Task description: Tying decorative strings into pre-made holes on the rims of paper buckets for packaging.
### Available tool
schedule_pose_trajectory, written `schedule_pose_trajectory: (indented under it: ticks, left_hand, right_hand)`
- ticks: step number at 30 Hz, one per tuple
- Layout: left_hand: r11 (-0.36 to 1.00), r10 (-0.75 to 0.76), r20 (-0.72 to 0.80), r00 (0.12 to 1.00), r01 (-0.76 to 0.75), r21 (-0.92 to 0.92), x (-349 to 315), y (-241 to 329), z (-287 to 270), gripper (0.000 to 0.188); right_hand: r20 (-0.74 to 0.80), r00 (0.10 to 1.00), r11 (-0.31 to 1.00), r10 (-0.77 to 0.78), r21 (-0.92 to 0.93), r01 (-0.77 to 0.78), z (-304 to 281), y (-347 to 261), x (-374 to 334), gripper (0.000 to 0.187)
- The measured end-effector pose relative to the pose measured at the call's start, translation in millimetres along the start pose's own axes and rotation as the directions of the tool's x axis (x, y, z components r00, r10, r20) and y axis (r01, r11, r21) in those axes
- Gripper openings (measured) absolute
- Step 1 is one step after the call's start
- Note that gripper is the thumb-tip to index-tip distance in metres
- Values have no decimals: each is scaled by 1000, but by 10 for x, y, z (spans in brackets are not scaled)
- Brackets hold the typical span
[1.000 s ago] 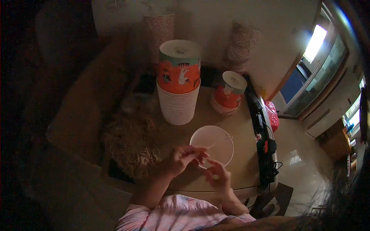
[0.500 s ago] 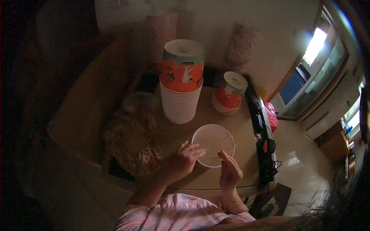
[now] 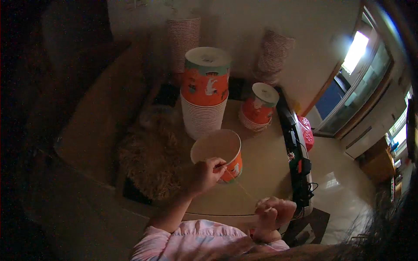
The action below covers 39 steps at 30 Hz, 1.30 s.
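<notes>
An orange printed paper tub (image 3: 234, 168) with a pale inside leans towards the left on the table, its wide mouth facing up. At its near rim, my left hand (image 3: 208, 175) is closed, fingers pinched on the edge. A thin straw-coloured string (image 3: 240, 186) runs taut from there down to my right hand (image 3: 274, 212), which is closed round its other end near the table's front edge. Just behind the tub rises a tall stack of nested tubs (image 3: 204, 114), the top one upside down. To the left lies a shaggy heap of tan strands (image 3: 152, 163).
A shorter stack of upside-down tubs (image 3: 257, 111) stands at the back right, string around its lower rim. Two more stacks, one pale (image 3: 184, 41) and one pinkish (image 3: 274, 56), are against the wall. Black devices with cables (image 3: 300, 169) and a red perforated object (image 3: 306, 132) line the right edge.
The tub has shifted left and tipped, showing its printed side. My right hand has pulled away down and right, stretching the string; both hands have closed from a looser pose.
</notes>
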<state>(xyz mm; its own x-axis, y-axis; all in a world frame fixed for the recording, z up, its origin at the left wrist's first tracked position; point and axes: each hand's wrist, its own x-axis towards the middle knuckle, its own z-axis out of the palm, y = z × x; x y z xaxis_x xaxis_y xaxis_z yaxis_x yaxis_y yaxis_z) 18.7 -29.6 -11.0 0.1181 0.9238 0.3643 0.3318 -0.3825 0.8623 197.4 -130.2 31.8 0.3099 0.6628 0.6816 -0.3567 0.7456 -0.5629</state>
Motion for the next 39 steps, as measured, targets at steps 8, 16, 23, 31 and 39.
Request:
schedule_pose_trajectory:
  ticks: [8,16,23,31,39]
  left_hand:
    - [993,-116,132,985,112,36,-9,94,16,14]
    - [991,13,249,968,-46,129,-22,199,5,15]
    - [972,39,112,993,-64,224,-33,258,-6,12]
    - [947,-80,149,986,28,319,-37,235,-27,12]
    - [980,-89,168,982,57,190,-18,284,-48,19]
  right_hand:
    - [118,845,835,522,-271,-479,-243,512,48,10]
    - [40,790,784,612,-164,-599,-335,988,-42,12]
    - [53,820,767,570,-391,-508,-182,1027,43,14]
    - [34,804,737,594,-425,-526,-150,1025,54,2]
    - [62,771,698,634,-475,-536,-281,1105,6,7]
